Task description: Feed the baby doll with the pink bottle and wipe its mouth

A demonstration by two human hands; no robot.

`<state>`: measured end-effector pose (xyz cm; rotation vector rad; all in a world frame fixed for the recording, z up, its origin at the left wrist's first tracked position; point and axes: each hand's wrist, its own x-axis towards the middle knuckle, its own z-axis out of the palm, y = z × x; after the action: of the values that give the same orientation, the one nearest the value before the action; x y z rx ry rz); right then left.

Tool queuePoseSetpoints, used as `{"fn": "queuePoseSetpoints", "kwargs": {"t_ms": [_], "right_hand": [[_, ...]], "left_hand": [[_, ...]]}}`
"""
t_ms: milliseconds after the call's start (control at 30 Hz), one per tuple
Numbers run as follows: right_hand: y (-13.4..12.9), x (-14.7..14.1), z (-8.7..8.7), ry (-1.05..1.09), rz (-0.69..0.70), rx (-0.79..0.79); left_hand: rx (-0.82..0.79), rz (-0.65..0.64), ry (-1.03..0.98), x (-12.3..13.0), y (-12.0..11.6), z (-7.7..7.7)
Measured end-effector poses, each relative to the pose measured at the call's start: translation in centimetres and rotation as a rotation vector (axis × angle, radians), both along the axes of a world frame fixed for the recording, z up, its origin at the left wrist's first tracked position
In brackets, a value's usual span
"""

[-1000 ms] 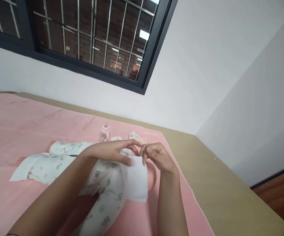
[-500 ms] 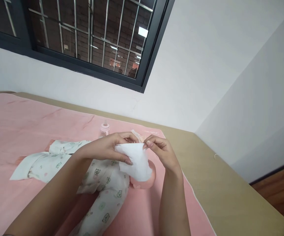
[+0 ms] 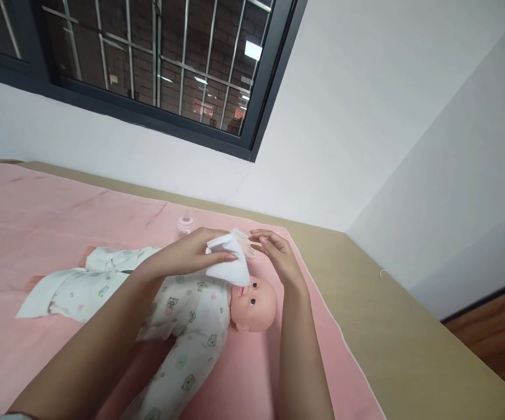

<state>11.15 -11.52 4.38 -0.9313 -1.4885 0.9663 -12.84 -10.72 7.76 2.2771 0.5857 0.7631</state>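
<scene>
A white cloth or wipe [image 3: 231, 267] is pinched in my left hand [image 3: 199, 252], thumb in front, and hangs over the doll's chin and neck. To its right my right hand [image 3: 275, 249] has its fingers apart, with nothing seen in them, close to a clear and pale-orange packet [image 3: 244, 242]. The baby doll [image 3: 258, 306] lies on its back, head to the right, eyes and part of the mouth showing. It wears a white suit [image 3: 191, 309] with small animal prints; my left forearm hides part of it.
The doll lies on a pink mat [image 3: 230, 373] over a wooden surface [image 3: 366, 332]. Behind the hands stands a pink-topped baby bottle [image 3: 185, 223]. White walls and a dark-framed barred window [image 3: 252, 140] border the far side.
The cloth has moved off the doll's forehead and eyes, up and to the left, and folded together. My right hand has let go of its edge and its fingers have spread.
</scene>
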Motion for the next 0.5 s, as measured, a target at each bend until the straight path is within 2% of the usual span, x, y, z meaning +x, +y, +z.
{"fn": "queuePoseSetpoints", "kwargs": {"t_ms": [100,200,300,500], "right_hand": [[2.0,1.7,-2.7,0.036,-0.084,-0.112],[3.1,3.2,-5.2,0.055,-0.14,-0.219],[3.7,4.3,-7.5,0.095,-0.155,-0.288],[4.5,5.1,-11.6,0.309,-0.115,-0.426]], "left_hand": [[0.132,-0.069,0.199,1.1,1.2,-1.1],[0.23,-0.08,0.322,2.1,2.1,-2.4],[0.273,-0.08,0.359,2.5,2.5,-3.2],[0.215,-0.113,0.322,2.9,2.9,-4.0]]}}
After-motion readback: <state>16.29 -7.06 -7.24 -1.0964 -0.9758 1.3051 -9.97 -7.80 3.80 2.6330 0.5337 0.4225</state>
